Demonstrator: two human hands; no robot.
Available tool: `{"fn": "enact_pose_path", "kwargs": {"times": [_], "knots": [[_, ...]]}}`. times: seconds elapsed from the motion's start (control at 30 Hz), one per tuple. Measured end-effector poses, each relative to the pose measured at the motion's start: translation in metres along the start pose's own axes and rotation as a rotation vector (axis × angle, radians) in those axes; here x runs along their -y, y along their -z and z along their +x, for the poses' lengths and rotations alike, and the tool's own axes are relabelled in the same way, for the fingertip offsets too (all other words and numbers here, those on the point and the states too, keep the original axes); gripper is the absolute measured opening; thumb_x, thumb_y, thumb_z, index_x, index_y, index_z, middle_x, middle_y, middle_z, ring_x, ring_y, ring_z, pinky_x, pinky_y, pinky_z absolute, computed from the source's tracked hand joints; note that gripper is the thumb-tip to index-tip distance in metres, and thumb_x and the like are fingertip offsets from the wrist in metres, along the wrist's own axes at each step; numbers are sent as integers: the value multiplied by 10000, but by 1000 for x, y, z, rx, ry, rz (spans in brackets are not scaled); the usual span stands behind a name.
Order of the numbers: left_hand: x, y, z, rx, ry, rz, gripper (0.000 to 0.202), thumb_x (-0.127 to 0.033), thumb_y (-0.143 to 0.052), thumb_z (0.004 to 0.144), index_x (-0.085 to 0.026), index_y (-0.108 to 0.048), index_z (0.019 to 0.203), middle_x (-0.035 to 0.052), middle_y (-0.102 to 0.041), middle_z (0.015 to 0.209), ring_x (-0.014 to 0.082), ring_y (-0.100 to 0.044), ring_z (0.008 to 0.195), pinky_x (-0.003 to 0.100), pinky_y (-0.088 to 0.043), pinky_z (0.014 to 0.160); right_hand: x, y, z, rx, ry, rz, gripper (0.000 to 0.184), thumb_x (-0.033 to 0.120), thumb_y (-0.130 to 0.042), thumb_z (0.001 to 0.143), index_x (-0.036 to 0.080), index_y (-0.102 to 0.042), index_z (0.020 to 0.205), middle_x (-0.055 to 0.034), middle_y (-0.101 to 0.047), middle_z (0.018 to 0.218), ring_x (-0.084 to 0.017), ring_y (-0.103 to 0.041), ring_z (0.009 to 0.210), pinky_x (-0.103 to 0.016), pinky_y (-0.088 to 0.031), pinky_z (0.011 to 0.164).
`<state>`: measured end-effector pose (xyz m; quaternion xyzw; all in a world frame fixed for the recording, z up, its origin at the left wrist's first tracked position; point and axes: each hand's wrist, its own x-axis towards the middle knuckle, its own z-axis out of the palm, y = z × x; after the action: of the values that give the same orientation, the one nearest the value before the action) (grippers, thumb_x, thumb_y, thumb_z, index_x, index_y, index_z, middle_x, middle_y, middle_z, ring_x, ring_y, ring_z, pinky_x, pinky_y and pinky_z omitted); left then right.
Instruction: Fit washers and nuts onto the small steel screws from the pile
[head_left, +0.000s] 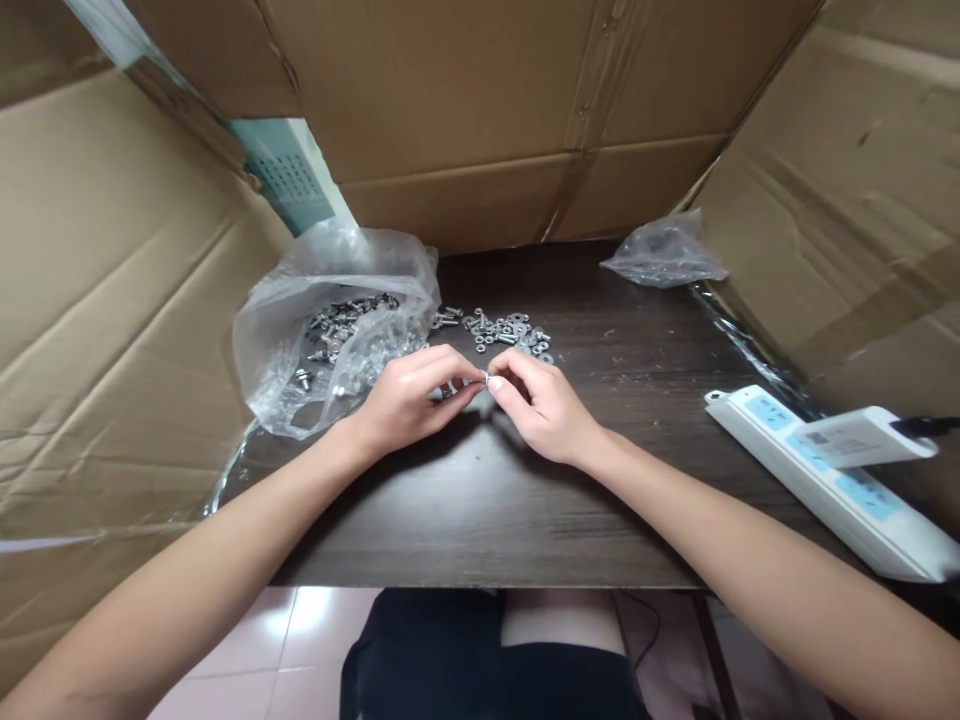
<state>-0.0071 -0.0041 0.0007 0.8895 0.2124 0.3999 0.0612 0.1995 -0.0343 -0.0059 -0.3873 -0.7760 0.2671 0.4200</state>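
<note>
My left hand (pixel 420 395) and my right hand (pixel 544 400) meet above the middle of the dark table, both closed in a pinch. Between their fingertips shows a thin silvery edge, which looks like a washer (pixel 487 380) seen side-on. My right thumb and forefinger press on it. Whatever else the left fingertips grip is hidden. Just beyond the hands lies a loose pile of bolts, nuts and washers (pixel 506 335). To the left, a clear plastic bag (pixel 274 350) lies open with many metal fasteners (pixel 345 325) in it, close to my left hand.
Cardboard walls (pixel 465 90) enclose the table (pixel 480 530) at the back and both sides. A white power strip (pixel 817 480) with a plugged-in white adapter (pixel 862 435) lies at the right. Another clear plastic bag (pixel 667 250) rests at the back right.
</note>
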Motion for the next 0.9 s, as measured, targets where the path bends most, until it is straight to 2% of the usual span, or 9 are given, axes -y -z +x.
{"fn": "enact_pose_path", "kwargs": {"times": [0.1, 0.27, 0.47, 0.63, 0.73, 0.87, 0.9], "knots": [[-2, -1, 0, 1, 4, -1, 49, -185, -645, 958, -150, -680, 956, 47, -716, 835, 138, -671, 723, 239, -543, 668, -1, 0, 0, 9, 11, -4, 218, 278, -457, 1002, 209, -513, 803, 7, -536, 719, -151, -494, 653, -294, -380, 650], [-3, -3, -1, 12, -2, -34, 59, -185, -622, 971, -155, -671, 959, 61, -726, 872, 143, -676, 751, 245, -551, 663, -1, 1, -1, 38, -46, -29, 364, 314, -385, 1039, 219, -440, 692, 18, -469, 634, -146, -456, 600, -303, -355, 624], [-2, -3, -1, 22, 22, -22, 69, -199, -614, 980, -155, -664, 962, 54, -708, 866, 132, -650, 727, 241, -542, 654, 2, 2, -2, 21, -43, 6, 164, 295, -490, 990, 214, -518, 850, -1, -552, 766, -158, -502, 678, -295, -390, 650], [-3, -2, -2, 38, 34, -41, 95, -217, -595, 990, -157, -661, 959, 55, -700, 866, 136, -651, 733, 239, -530, 647, 2, 2, -1, 31, -30, 39, 244, 289, -452, 1015, 212, -496, 788, 17, -498, 708, -145, -463, 639, -290, -365, 632], [-4, -2, -1, 47, 28, -65, 90, -214, -595, 988, -156, -660, 964, 55, -703, 862, 132, -646, 718, 236, -522, 647, 0, 1, 0, 38, -52, 29, 355, 313, -392, 1042, 226, -392, 697, 34, -404, 641, -137, -408, 590, -293, -333, 601], [-3, -3, 0, 37, 45, -34, 109, -242, -624, 976, -150, -677, 954, 45, -699, 825, 116, -609, 655, 226, -496, 616, 0, 2, -1, 52, -68, -23, 354, 331, -385, 1045, 233, -353, 707, 25, -427, 658, -146, -432, 620, -305, -349, 638], [-2, -3, 0, 29, 54, -23, 118, -250, -625, 975, -151, -682, 945, 41, -697, 804, 112, -600, 636, 224, -489, 604, 0, 2, -1, 50, -68, -31, 325, 328, -387, 1044, 230, -388, 734, 15, -467, 691, -152, -459, 650, -308, -364, 658]]}}
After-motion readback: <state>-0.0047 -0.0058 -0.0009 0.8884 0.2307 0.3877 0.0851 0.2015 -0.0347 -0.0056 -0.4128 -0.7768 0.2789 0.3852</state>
